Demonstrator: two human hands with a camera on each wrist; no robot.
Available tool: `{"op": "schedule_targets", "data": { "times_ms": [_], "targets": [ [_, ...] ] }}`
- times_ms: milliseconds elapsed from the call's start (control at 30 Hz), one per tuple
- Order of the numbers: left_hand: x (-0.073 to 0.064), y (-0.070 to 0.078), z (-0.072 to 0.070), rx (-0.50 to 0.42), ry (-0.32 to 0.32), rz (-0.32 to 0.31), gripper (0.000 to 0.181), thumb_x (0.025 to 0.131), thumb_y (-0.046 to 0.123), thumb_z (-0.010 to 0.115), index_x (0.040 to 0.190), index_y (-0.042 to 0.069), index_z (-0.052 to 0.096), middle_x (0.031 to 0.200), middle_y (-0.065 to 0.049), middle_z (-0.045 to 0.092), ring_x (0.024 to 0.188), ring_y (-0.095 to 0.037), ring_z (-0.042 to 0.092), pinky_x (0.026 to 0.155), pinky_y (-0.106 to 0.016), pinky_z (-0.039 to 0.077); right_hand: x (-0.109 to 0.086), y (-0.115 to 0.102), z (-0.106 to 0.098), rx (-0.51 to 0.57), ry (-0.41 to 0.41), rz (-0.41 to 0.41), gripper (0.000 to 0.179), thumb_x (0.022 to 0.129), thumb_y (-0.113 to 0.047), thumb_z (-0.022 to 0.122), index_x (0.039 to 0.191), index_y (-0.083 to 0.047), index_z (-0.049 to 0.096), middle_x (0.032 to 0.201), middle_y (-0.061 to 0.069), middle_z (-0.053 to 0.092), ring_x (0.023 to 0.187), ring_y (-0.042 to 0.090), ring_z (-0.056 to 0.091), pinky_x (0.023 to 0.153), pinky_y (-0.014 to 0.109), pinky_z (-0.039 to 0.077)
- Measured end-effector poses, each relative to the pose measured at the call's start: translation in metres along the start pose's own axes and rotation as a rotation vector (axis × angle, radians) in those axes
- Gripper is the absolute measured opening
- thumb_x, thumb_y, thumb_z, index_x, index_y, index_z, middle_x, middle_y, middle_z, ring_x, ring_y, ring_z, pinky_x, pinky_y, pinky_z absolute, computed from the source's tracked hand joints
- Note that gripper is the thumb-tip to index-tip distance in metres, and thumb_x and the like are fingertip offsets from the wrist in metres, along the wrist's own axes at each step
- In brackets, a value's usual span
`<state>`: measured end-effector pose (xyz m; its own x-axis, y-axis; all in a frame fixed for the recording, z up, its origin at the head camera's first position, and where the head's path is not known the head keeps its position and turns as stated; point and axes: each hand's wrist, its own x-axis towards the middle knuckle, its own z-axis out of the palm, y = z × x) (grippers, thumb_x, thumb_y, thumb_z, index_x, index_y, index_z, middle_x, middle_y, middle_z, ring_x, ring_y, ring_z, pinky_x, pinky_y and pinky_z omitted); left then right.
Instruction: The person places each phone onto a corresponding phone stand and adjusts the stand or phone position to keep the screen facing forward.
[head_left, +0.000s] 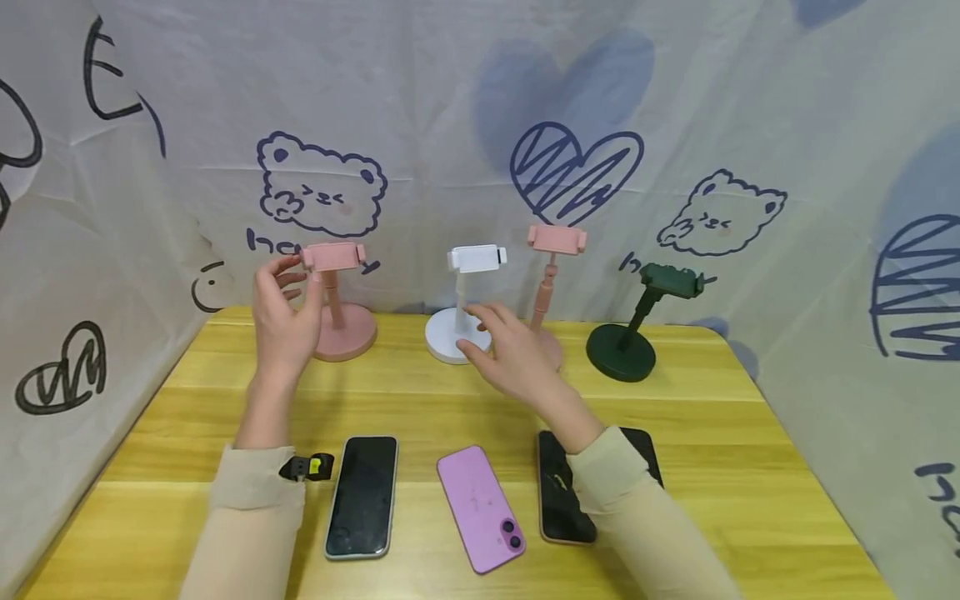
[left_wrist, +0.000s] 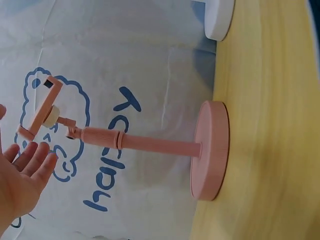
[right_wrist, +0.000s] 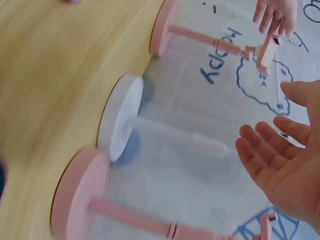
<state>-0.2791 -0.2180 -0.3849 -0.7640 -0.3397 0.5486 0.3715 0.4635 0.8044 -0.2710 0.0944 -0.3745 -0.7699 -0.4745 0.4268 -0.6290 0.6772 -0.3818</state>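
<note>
In the head view my left hand (head_left: 287, 312) is beside the clamp of the left pink phone stand (head_left: 345, 331). The left wrist view shows that hand (left_wrist: 22, 187) with relaxed, spread fingers just by the clamp's end; whether they touch it I cannot tell. My right hand (head_left: 513, 354) reaches in front of the white phone stand (head_left: 448, 337), thumb and fingers parted. From the right wrist view, this hand (right_wrist: 292, 160) holds nothing and faces the white stand's pole (right_wrist: 165, 132). Its clamp is hidden there by the hand or blur.
A second pink stand (head_left: 544, 292) and a dark green stand (head_left: 621, 354) stand to the right. Nearer lie a black-screened phone (head_left: 363, 496), a lilac phone (head_left: 480, 508) face down, and dark phones (head_left: 562, 517) partly under my right sleeve. A printed cloth (head_left: 442, 108) hangs behind the table.
</note>
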Motion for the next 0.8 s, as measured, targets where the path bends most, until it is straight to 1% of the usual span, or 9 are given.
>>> {"op": "schedule_targets", "data": {
  "times_ms": [100,167,233,300,500,633,733,800],
  "targets": [
    [0.006,0.002,0.003,-0.031,0.034,-0.035,0.049,0.108,0.031,0.054,0.146,0.002,0.044,0.141,-0.013,0.054,0.123,-0.025,0.057,0.106,-0.035,0.049,0.016,-0.008,0.008,0.109,-0.001,-0.016,0.046,0.103,-0.022,0.068,0.144,-0.004,0.057,0.138,0.014,0.061,0.112,0.025,0.066,0.091,0.038,0.059],
    [0.009,0.002,0.004,-0.032,0.055,-0.059,0.049,0.109,0.033,0.053,0.147,0.004,0.046,0.139,-0.013,0.055,0.121,-0.023,0.058,0.105,-0.032,0.050,0.027,-0.014,0.014,0.178,-0.002,-0.018,0.044,0.104,-0.019,0.066,0.144,-0.003,0.058,0.136,0.014,0.062,0.112,0.026,0.066,0.091,0.038,0.059],
    [0.013,0.001,0.005,-0.033,0.070,-0.080,0.048,0.109,0.035,0.053,0.146,0.004,0.050,0.138,-0.013,0.056,0.119,-0.022,0.058,0.104,-0.029,0.050,0.038,-0.020,0.019,0.237,-0.002,-0.009,0.041,0.104,-0.017,0.064,0.143,-0.003,0.058,0.135,0.015,0.063,0.111,0.027,0.067,0.091,0.037,0.059],
    [0.016,0.000,0.006,-0.040,0.084,-0.088,0.046,0.109,0.033,0.054,0.145,0.004,0.054,0.136,-0.014,0.057,0.117,-0.021,0.059,0.102,-0.028,0.050,0.049,-0.025,0.025,0.301,0.000,0.011,0.039,0.105,-0.015,0.063,0.142,-0.002,0.059,0.135,0.015,0.063,0.112,0.027,0.068,0.092,0.036,0.059],
    [0.020,-0.001,0.007,-0.051,0.094,-0.096,0.039,0.110,0.028,0.055,0.139,0.003,0.062,0.132,-0.014,0.058,0.112,-0.017,0.060,0.098,-0.025,0.050,0.080,-0.037,0.042,0.476,0.047,0.129,0.034,0.105,-0.012,0.061,0.138,-0.003,0.063,0.136,0.012,0.065,0.115,0.026,0.068,0.096,0.030,0.057],
    [0.020,-0.001,0.005,-0.061,0.084,-0.112,0.038,0.110,0.027,0.054,0.139,0.004,0.062,0.131,-0.013,0.058,0.112,-0.015,0.060,0.099,-0.026,0.051,0.098,-0.044,0.055,0.590,0.059,0.209,0.032,0.106,-0.014,0.060,0.137,-0.005,0.065,0.135,0.010,0.067,0.114,0.024,0.068,0.091,0.028,0.059],
    [0.019,0.000,0.003,-0.072,0.067,-0.126,0.039,0.110,0.028,0.054,0.140,0.005,0.061,0.134,-0.013,0.060,0.112,-0.014,0.059,0.101,-0.027,0.051,0.112,-0.049,0.064,0.695,0.061,0.281,0.033,0.107,-0.014,0.059,0.137,-0.003,0.065,0.133,0.012,0.068,0.111,0.025,0.069,0.087,0.026,0.059],
    [0.020,0.001,0.003,-0.089,0.050,-0.136,0.039,0.110,0.028,0.053,0.142,0.005,0.060,0.136,-0.013,0.061,0.113,-0.014,0.059,0.103,-0.028,0.051,0.122,-0.053,0.067,0.775,0.068,0.320,0.034,0.107,-0.011,0.059,0.139,0.000,0.063,0.133,0.016,0.068,0.110,0.027,0.070,0.088,0.026,0.060]
  ]
}}
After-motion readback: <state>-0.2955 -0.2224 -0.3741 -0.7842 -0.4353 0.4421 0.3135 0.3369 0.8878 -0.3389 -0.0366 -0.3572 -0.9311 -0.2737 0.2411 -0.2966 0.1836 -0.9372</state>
